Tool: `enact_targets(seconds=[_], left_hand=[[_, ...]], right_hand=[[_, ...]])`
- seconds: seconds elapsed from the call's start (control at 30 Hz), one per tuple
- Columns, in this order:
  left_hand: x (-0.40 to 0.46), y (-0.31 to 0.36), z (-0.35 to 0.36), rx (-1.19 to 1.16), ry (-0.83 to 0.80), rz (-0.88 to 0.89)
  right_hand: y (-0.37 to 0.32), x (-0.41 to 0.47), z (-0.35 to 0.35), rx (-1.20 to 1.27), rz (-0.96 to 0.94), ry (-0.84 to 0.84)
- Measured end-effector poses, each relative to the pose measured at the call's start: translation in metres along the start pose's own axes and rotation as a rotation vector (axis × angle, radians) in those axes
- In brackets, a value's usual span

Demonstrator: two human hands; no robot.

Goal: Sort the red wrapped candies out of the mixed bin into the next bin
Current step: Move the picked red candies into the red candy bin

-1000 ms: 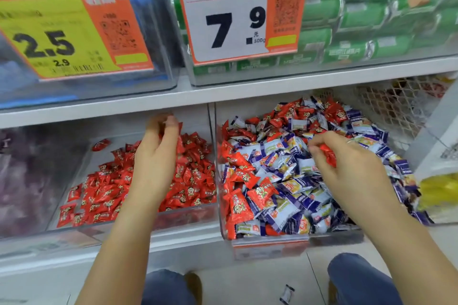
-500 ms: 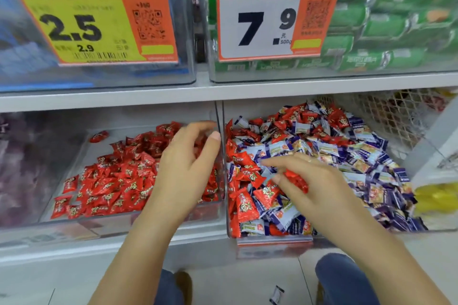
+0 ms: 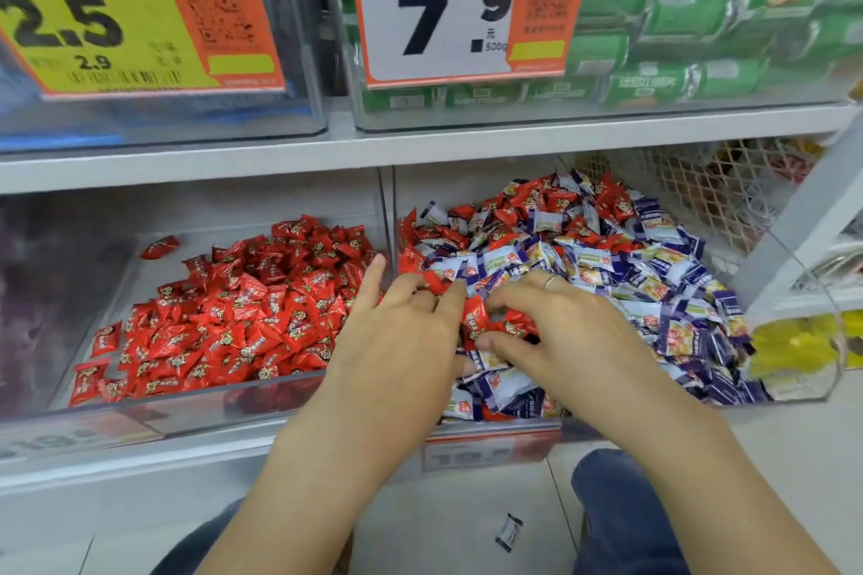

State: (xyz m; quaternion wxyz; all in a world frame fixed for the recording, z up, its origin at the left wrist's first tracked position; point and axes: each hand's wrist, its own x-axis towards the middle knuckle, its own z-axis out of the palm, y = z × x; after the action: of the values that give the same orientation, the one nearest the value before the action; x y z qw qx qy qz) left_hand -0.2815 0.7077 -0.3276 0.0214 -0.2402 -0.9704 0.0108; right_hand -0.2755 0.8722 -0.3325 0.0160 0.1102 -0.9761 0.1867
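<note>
1. Red wrapped candies point(image 3: 495, 324): a small cluster lies directly between your two hands at the front left of the mixed bin point(image 3: 794, 397); more of them show along the back and left edge of that pile.
2. Mixed bin: clear-walled, on the lower shelf, right of the divider. It holds a heaped pile of red wrappers mingled with blue-and-white wrapped candies point(image 3: 663, 294), the blue-and-white ones thickest toward the right and front.
3. Next bin point(image 3: 196, 406): clear-walled, just left of the divider. It holds red wrappers only point(image 3: 243, 317), spread in a shallow layer toward its front and right; one red candy point(image 3: 160, 246) lies apart near the back left.
4. Your left hand point(image 3: 401, 341): it reaches over the divider into the mixed bin, fingers extended, fingertips resting on the pile; its grip looks relaxed, with nothing visibly held.
5. Your right hand point(image 3: 560, 332): it lies in the mixed bin, ring on one finger, thumb and curled fingers closing around the red cluster; the grip pinches at red wrapped candies.
6. Upper shelf: a clear bin of green packets point(image 3: 700, 14) with a price tag point(image 3: 448, 5) reading 7.9, and beside it a bin with a yellow tag point(image 3: 93, 14) reading 2.5.
7. Floor: one small wrapped piece point(image 3: 509, 531) lies between your knees.
</note>
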Motion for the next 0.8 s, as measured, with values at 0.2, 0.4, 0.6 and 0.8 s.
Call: enact_targets(seconds=[0.2,0.4,0.6,0.8], left_hand=[[0.007,0.001,0.011,-0.081,0.224,0.016],[0.010,-0.008,-0.001,-0.289,0.330,-0.034],[0.005,-0.025,-0.017,-0.658,0.445,-0.306],[0.017,-0.018,-0.012,-0.224,0.380,-0.179]], right_hand=[[0.020,-0.004,-0.008,0.027,0.080,0.091],[0.030,-0.013,-0.017,0.189,0.100,0.206],[0.019,-0.015,-0.017,0.347,0.047,0.213],[-0.008,-0.021,-0.004,0.073,-0.132,-0.014]])
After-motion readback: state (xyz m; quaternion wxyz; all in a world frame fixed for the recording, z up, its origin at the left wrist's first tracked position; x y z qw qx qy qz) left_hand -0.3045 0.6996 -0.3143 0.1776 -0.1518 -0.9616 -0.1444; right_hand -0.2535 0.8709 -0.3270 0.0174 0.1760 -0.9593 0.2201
